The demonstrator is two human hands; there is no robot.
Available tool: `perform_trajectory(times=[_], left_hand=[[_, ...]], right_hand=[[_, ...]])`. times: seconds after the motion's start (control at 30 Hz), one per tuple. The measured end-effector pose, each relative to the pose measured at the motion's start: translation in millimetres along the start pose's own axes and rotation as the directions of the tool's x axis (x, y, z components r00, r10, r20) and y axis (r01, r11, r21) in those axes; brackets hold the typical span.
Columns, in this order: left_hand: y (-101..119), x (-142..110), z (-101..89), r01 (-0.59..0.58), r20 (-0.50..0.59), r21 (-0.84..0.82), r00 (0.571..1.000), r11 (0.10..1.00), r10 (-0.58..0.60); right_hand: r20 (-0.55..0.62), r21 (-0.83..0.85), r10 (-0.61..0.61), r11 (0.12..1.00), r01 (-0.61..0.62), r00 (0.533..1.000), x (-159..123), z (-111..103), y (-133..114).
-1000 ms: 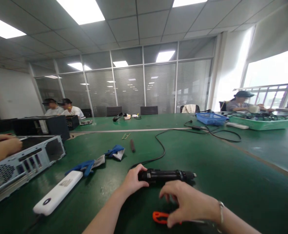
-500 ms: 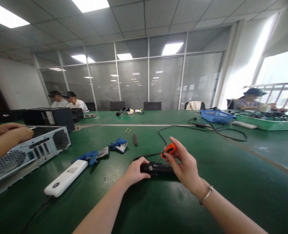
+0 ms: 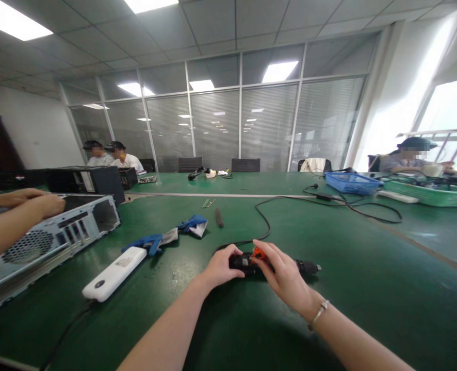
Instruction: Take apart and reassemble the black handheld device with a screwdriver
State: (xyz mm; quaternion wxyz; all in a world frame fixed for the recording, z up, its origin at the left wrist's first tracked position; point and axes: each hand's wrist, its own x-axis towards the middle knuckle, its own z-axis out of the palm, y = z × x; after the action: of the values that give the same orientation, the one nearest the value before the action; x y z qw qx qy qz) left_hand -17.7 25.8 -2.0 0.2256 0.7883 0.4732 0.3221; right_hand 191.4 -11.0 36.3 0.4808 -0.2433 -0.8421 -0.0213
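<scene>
A black corded electric screwdriver (image 3: 306, 266) lies sideways on the green table, its metal tip pointing right. My left hand (image 3: 224, 268) is closed around its cable end, thumb and fingers on opposite sides of the body. Between the fingers of my right hand (image 3: 284, 270) is a small orange-handled tool (image 3: 258, 253), held down against the middle of the black body. My fingers cover most of this tool, and its kind cannot be made out. The right hand also hides part of the screwdriver.
Blue-and-grey gloves (image 3: 193, 225) and a white power strip (image 3: 114, 273) lie to the left. Another person's hands (image 3: 46, 203) are at an open metal computer case (image 3: 58, 232). A dark bar (image 3: 218, 217) lies ahead. Blue (image 3: 352, 184) and green baskets (image 3: 433, 194) stand at the right.
My right hand has come down and left, bringing the orange-handled tool onto the black body. The screwdriver's tip now shows to the right of that hand. The view has shifted slightly.
</scene>
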Motion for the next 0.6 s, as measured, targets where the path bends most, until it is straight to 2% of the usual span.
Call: perform_trajectory(times=[0.2,0.47,0.6], left_hand=[[-4.4,1.4,1.2,-0.025,-0.009,0.003,1.000,1.000,0.025],[-1.8,0.0,1.1,-0.015,-0.014,-0.005,1.000,1.000,0.015],[-1.8,-0.1,1.6,-0.024,-0.013,-0.007,1.000,1.000,0.024]], right_hand=[[0.077,-0.035,-0.046,0.998,0.049,0.996,1.0,-2.7,-7.9],[0.014,-0.025,0.002,1.000,-0.001,1.000,-1.3,-3.2,-6.4],[0.033,0.007,0.015,1.000,-0.015,0.999,-1.6,-3.2,-7.9]])
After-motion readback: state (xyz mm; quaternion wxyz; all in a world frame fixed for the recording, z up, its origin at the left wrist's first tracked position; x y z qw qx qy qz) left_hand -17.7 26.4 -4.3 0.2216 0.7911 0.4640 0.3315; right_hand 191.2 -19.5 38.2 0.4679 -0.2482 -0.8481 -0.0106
